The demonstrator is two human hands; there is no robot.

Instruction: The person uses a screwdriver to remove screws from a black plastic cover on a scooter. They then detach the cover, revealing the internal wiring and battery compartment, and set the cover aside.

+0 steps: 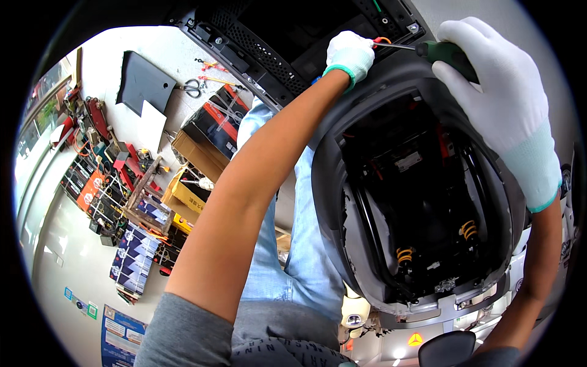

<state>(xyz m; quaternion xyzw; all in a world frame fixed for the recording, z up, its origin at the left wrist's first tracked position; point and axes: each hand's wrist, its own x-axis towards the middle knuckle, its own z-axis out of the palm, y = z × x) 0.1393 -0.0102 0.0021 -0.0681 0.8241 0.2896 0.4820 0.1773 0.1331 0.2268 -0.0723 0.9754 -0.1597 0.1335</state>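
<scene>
My left hand (350, 55), in a white knit glove with a green cuff, is closed on a red-and-orange wire (383, 40) above the dark perforated metal frame. My right hand (498, 79), gloved alike, grips the dark green handle of a screwdriver (451, 59). Its thin shaft points left, and the tip reaches the wire by my left fingers; exact contact is too small to tell. Below both hands is the grey plastic body of a scooter (330, 159), its large oval opening showing dark tubes, orange coil springs (469, 230) and a red part inside.
The perforated frame (263, 55) spans the top. To the left lie a black panel (142, 82), scissors (192, 88), an open cardboard box (199, 156) and several batteries (88, 189) with cables and tools. Another pale scooter (354, 312) stands below, and a mirror (448, 349) at lower right.
</scene>
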